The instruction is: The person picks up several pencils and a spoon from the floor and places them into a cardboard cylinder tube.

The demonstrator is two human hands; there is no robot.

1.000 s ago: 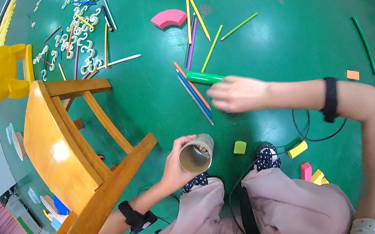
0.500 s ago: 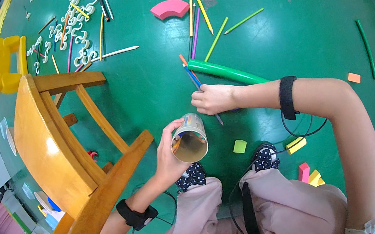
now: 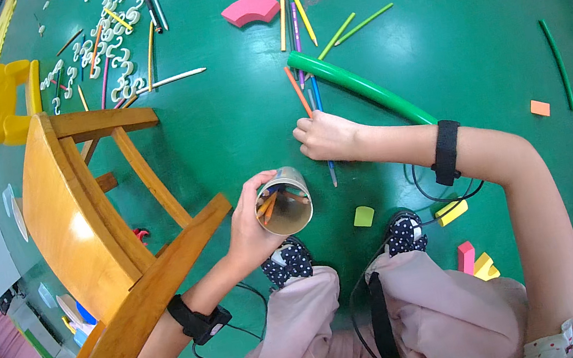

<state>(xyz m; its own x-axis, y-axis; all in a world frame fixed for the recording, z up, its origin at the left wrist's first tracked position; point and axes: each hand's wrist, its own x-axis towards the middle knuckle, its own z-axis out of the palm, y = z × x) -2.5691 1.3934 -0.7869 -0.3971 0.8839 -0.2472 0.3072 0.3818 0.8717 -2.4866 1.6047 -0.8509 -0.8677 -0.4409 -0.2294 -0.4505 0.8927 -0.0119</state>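
Observation:
My left hand [image 3: 251,217] is wrapped round a cylindrical pencil cup [image 3: 296,216], its mouth tilted toward me. A few colored pencils [image 3: 270,207] lie inside it. My right hand [image 3: 326,136] is closed over the floor, fingers curled round a blue colored pencil [image 3: 317,93] whose other end sticks out below the hand. A grey pencil shows close beside it. Against the knuckles lies an orange pencil [image 3: 298,92]. Just beyond, a thick green tube [image 3: 361,86] rests across a purple pencil [image 3: 296,37] and near two light green pencils [image 3: 367,22].
On my left stands a wooden chair [image 3: 84,209]. Behind it, white S-shaped pieces [image 3: 114,64] lie scattered among pencils. A pink arched block [image 3: 250,11] lies at the far side; a green block [image 3: 363,216] and yellow block [image 3: 452,213] lie near my shoes.
The green tube has shifted away and to the right. The blue pencil at my right hand has swung nearer to upright in the picture. My left hand still holds the cup, now moved slightly left.

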